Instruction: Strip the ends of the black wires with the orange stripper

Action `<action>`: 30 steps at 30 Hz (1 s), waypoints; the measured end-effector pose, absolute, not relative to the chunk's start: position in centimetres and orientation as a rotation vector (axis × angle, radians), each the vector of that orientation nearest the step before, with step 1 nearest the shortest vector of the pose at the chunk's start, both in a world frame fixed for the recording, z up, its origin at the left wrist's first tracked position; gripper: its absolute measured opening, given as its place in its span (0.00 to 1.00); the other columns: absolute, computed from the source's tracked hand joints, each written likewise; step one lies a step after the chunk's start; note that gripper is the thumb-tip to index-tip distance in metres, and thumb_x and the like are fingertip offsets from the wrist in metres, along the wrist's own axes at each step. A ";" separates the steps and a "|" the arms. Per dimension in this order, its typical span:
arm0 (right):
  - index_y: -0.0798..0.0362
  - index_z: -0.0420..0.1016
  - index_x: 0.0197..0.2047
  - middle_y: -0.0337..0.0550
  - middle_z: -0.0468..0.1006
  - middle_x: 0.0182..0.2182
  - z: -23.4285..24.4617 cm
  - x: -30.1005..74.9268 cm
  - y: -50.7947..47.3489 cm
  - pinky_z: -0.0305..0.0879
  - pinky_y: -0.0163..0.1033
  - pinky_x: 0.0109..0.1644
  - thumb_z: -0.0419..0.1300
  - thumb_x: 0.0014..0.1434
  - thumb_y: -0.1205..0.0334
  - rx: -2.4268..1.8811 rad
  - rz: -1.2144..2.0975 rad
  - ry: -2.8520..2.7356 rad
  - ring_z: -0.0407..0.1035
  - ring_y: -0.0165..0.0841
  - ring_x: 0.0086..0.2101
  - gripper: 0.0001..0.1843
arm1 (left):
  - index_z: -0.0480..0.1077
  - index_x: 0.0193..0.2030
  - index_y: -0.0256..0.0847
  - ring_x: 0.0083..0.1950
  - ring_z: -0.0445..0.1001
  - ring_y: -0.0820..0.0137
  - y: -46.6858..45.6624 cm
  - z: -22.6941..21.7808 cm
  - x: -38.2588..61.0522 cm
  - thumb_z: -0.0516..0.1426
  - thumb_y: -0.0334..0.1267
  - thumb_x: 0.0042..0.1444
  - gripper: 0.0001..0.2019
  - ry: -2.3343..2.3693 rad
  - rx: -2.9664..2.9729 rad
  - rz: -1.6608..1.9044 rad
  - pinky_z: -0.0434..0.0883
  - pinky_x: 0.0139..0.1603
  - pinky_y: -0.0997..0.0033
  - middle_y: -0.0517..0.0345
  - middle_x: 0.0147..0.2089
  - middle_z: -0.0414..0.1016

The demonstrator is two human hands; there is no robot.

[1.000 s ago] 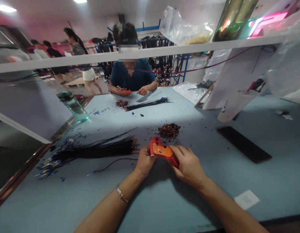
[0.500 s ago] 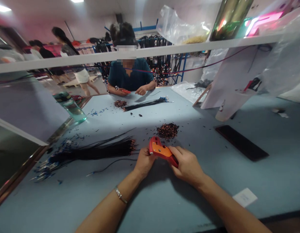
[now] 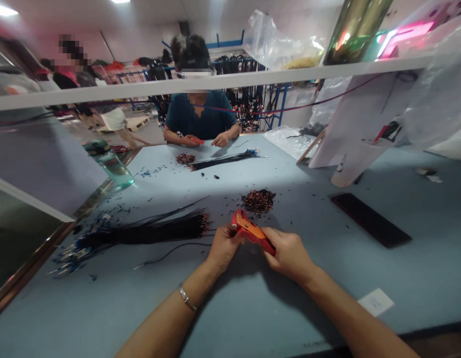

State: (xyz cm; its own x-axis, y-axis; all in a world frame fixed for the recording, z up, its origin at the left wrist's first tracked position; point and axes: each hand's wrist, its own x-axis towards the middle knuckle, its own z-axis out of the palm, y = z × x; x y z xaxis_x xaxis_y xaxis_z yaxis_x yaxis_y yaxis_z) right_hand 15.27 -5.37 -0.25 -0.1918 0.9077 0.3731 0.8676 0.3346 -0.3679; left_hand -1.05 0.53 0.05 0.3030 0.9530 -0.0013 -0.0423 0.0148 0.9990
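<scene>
My right hand (image 3: 291, 251) is closed round the handles of a red and orange wire stripper (image 3: 252, 229). Its head points up and left, over the table. My left hand (image 3: 223, 246) is pinched close beside that head, on a black wire (image 3: 165, 254) that trails left across the table to a metal-tipped end. The wire's other end is hidden by my fingers and the tool. Left of my hands lies a thick bundle of black wires (image 3: 148, 231), copper-coloured ends to the right, blue and silver terminals to the left. Just beyond the stripper is a heap of short black and copper offcuts (image 3: 258, 201).
Across the table (image 3: 260, 308) a co-worker (image 3: 200, 117) holds a red tool by another wire bundle (image 3: 225, 160). A phone (image 3: 370, 219) and a white cup (image 3: 359, 161) are at right, a bottle (image 3: 113, 166) at left. A white shelf bar (image 3: 230, 82) crosses above.
The wire stripper has turned a little in my right hand's grip, its orange side now showing narrower. My left hand stays beside its head. In the background, a walking person has shifted left.
</scene>
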 end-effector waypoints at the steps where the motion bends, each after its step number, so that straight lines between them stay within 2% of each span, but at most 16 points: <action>1: 0.54 0.69 0.38 0.45 0.78 0.28 -0.3 15.2 -5.4 0.60 0.35 0.30 0.51 0.51 0.68 -1.563 0.099 -2.075 0.71 0.34 0.26 0.11 | 0.65 0.18 0.36 0.21 0.58 0.78 0.6 -0.1 -1.0 0.62 0.42 0.43 0.14 0.951 1.296 0.994 0.58 0.25 0.78 0.65 0.17 0.62; 4: 0.54 0.69 0.36 0.45 0.77 0.27 -0.4 15.1 -5.3 0.60 0.35 0.29 0.51 0.50 0.68 -1.590 0.133 -2.063 0.71 0.35 0.25 0.09 | 0.65 0.18 0.35 0.21 0.56 0.79 0.7 -0.4 -1.0 0.61 0.44 0.44 0.15 0.927 1.307 0.978 0.56 0.24 0.78 0.65 0.17 0.60; 8: 0.54 0.70 0.41 0.46 0.78 0.31 0.1 15.3 -5.1 0.63 0.37 0.33 0.53 0.53 0.64 -1.529 0.247 -1.938 0.72 0.37 0.29 0.12 | 0.67 0.23 0.35 0.22 0.55 0.79 0.6 -0.5 -1.1 0.59 0.47 0.48 0.15 0.942 1.367 1.025 0.55 0.24 0.79 0.66 0.18 0.60; 11: 0.52 0.70 0.43 0.43 0.77 0.30 0.9 15.9 -5.1 0.63 0.37 0.35 0.55 0.53 0.62 -1.508 0.372 -1.738 0.70 0.36 0.29 0.13 | 0.71 0.28 0.35 0.24 0.59 0.77 0.6 -0.4 -1.3 0.58 0.45 0.50 0.13 1.060 1.448 1.119 0.58 0.26 0.79 0.65 0.21 0.63; 14: 0.53 0.71 0.39 0.40 0.75 0.28 1.3 16.5 -5.2 0.63 0.38 0.35 0.57 0.53 0.58 -1.475 0.645 -1.469 0.68 0.34 0.28 0.11 | 0.72 0.31 0.36 0.26 0.63 0.76 0.9 -0.7 -1.6 0.57 0.43 0.51 0.10 1.206 1.526 1.260 0.62 0.30 0.78 0.63 0.24 0.68; 17: 0.55 0.71 0.41 0.42 0.75 0.32 1.2 16.8 -5.2 0.66 0.39 0.37 0.61 0.51 0.56 -1.275 0.964 -1.093 0.69 0.35 0.31 0.15 | 0.72 0.32 0.37 0.27 0.65 0.75 1.2 -1.0 -1.9 0.56 0.42 0.52 0.10 1.311 1.566 1.336 0.63 0.31 0.78 0.63 0.25 0.70; 20: 0.54 0.72 0.43 0.42 0.76 0.32 1.1 16.8 -5.0 0.68 0.40 0.37 0.64 0.48 0.58 -1.061 1.190 -0.750 0.71 0.36 0.32 0.18 | 0.73 0.34 0.37 0.27 0.66 0.75 1.3 -1.2 -2.1 0.55 0.41 0.54 0.10 1.339 1.622 1.323 0.64 0.31 0.78 0.62 0.25 0.70; 25: 0.54 0.74 0.38 0.42 0.77 0.29 1.4 17.4 -4.6 0.69 0.41 0.36 0.62 0.46 0.64 -0.805 1.434 -0.389 0.73 0.36 0.30 0.13 | 0.74 0.35 0.39 0.31 0.69 0.72 1.5 -1.4 -2.0 0.55 0.40 0.55 0.09 1.319 1.715 1.288 0.66 0.36 0.76 0.60 0.30 0.74; 30: 0.53 0.74 0.38 0.42 0.77 0.29 1.3 17.7 -4.5 0.70 0.43 0.40 0.59 0.48 0.67 -0.702 1.500 -0.303 0.72 0.36 0.32 0.12 | 0.73 0.33 0.39 0.26 0.66 0.74 1.4 -1.2 -1.9 0.54 0.41 0.54 0.10 1.287 1.732 1.195 0.64 0.30 0.78 0.63 0.23 0.70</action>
